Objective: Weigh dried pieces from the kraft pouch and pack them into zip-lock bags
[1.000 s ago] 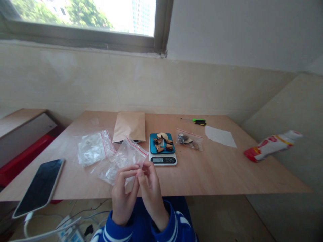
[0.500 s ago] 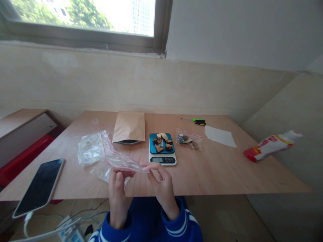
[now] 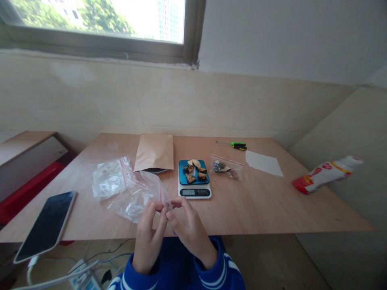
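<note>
My left hand and my right hand meet at the table's near edge, fingertips pinched together on the red-striped mouth of an empty clear zip bag. The bag droops away to the left over the wood. Just beyond my hands stands a small scale with a blue platform carrying several brown dried pieces. To its right lies a filled zip bag with similar dark pieces inside.
A pile of clear zip bags lies left of centre, a brown paper pouch behind it. A phone overhangs the table's left corner. A white paper, a green-handled screwdriver and a red-white bottle are on the right.
Half a second ago my hands were apart, stretching the bag's mouth sideways. Now they have come back together, pinching the mouth at one spot, and the bag hangs to the left.
</note>
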Demonstrator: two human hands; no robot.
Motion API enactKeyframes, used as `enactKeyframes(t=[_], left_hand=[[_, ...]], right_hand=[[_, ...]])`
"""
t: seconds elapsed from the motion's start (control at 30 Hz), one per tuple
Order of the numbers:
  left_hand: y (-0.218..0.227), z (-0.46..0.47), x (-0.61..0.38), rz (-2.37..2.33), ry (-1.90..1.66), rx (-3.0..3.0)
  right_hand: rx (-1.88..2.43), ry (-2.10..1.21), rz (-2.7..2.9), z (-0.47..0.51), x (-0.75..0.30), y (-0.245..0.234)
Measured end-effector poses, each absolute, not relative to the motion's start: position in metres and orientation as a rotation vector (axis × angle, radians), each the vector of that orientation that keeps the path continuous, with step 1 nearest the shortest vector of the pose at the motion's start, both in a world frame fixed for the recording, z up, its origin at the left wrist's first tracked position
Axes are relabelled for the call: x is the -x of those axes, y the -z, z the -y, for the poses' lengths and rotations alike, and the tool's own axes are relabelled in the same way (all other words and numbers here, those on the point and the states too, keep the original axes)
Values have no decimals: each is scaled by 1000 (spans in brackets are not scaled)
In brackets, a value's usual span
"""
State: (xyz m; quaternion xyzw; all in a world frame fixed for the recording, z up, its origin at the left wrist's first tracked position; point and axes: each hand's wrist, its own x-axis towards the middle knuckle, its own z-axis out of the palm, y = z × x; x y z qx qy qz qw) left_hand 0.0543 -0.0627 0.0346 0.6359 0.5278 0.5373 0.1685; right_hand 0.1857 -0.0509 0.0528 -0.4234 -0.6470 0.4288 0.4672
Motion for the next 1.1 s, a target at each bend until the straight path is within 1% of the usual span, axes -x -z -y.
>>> enactKeyframes(t=[0.1, 0.17, 0.27, 0.33, 0.4, 0.47, 0.5, 0.57, 0.67, 0.77, 0.83, 0.97, 1.1], left_hand=[[-33, 63, -58, -1667, -1666, -1920], [-32, 62, -58, -1678, -1789, -1957], [-33, 55, -57, -1523, -2057, -1919], [-36, 48, -58, -1352, -2195, -1918], [-39, 40, -60, -1158, -2202, -1974], [-44, 34, -62, -1052, -2082, -2025], [-46, 30, -63, -1076, -2012, -2023], [-51, 24, -64, -1283, -1888, -1960], [-58, 10, -64, -1644, -1712, -1810], [-64, -7, -65, -1709, -1586, -1717], [-66, -16, -68, -1701, -1554, -1665], [-66, -26, -75, -1674, -1520, -1577], [-56, -26, -76, -1661, -1487, -1495]], right_hand=[[1133, -1062, 1482, 44, -183, -45], [1189, -1069, 1353, 37, -187, -37], [1269, -1091, 1146, 27, -196, -22], [1294, -1144, 1117, 24, -202, -15], [1274, -1227, 1200, 25, -207, -14], [1230, -1285, 1347, 26, -214, -19], [1216, -1282, 1423, 25, -219, -22], [1250, -1180, 1531, 19, -233, -28], [1403, -782, 1603, -5, -259, -31], [1531, -309, 1738, -34, -277, -23], [1621, -118, 1836, -48, -281, -15], [1735, 36, 1917, -59, -279, 2], [1725, 33, 1857, -63, -280, 0]])
